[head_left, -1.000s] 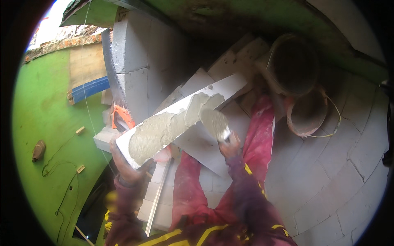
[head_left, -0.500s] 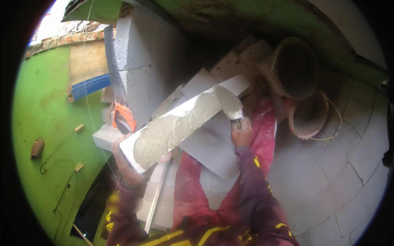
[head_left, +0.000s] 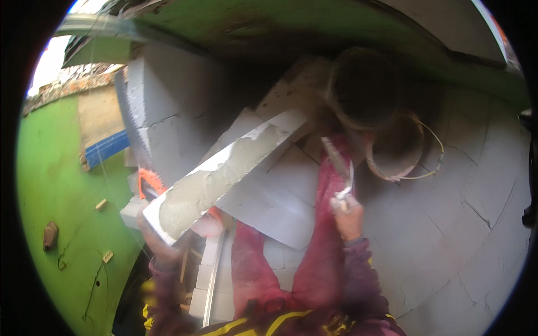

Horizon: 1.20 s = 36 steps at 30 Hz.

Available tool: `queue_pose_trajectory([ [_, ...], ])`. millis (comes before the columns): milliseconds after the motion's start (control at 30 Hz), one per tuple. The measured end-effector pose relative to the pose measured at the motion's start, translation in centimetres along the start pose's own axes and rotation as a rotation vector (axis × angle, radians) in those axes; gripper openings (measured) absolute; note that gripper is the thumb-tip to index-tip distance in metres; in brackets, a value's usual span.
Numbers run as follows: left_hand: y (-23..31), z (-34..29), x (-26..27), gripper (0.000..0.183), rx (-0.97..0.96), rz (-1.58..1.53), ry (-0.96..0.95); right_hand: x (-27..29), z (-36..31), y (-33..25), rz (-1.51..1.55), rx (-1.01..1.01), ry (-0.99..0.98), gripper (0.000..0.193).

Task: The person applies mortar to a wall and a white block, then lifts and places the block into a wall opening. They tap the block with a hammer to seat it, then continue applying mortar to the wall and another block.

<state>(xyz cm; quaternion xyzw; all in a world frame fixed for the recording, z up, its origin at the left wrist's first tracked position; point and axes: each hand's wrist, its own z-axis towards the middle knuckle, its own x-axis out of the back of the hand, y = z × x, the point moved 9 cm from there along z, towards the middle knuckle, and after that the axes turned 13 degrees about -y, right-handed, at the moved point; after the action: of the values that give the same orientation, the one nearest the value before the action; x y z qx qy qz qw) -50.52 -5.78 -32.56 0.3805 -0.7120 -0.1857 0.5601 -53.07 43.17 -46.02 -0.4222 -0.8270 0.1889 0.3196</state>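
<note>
A long white block lies slantwise in front of me, its upper face spread with grey mortar. My left hand is closed around the block's near left end, its fingers partly hidden beneath. In my right hand is a trowel, gripped by its handle, the blade pointing up and away, apart from the block. The blade is seen nearly edge-on above my right leg. Bare white strips show along the mortar's edges.
A handsaw with an orange handle leans against a pale block wall at left. Two buckets stand at the far right, a large one and a smaller one. A metal bar lies near my left leg. A green wall is at left.
The trowel has left the block's far end and moved right and nearer, its blade turned edge-on. The view has shifted; my left hand still holds the block.
</note>
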Motion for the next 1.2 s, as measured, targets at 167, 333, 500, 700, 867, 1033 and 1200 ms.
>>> queue_pose_trajectory([
  [167,0.9,0.2,0.4,0.102,-0.011,0.010,0.004,15.4,2.2,5.4,-0.555,-0.411,0.236,0.028],
  [333,1.6,0.0,1.2,0.108,-0.011,0.076,0.021,18.5,10.9,10.5,-0.809,-0.470,0.086,0.037],
  [500,3.1,0.1,1.4,0.102,-0.060,0.194,0.035,16.1,14.0,12.8,-0.681,-0.493,-0.105,0.035],
  [700,4.1,0.7,1.4,0.101,-0.054,0.233,-0.020,14.6,11.5,13.1,0.302,-0.473,-0.126,0.033],
  [867,3.4,0.9,1.6,0.115,-0.034,0.270,-0.061,11.2,9.1,14.1,0.797,-0.270,-0.094,0.030],
  [1033,2.7,1.2,1.2,0.116,0.009,0.146,-0.080,10.7,7.0,17.3,0.855,-0.056,0.181,0.024],
  [1200,4.8,2.2,1.4,0.088,-0.052,0.252,-0.025,11.9,7.9,17.9,0.899,0.018,0.345,0.019],
])
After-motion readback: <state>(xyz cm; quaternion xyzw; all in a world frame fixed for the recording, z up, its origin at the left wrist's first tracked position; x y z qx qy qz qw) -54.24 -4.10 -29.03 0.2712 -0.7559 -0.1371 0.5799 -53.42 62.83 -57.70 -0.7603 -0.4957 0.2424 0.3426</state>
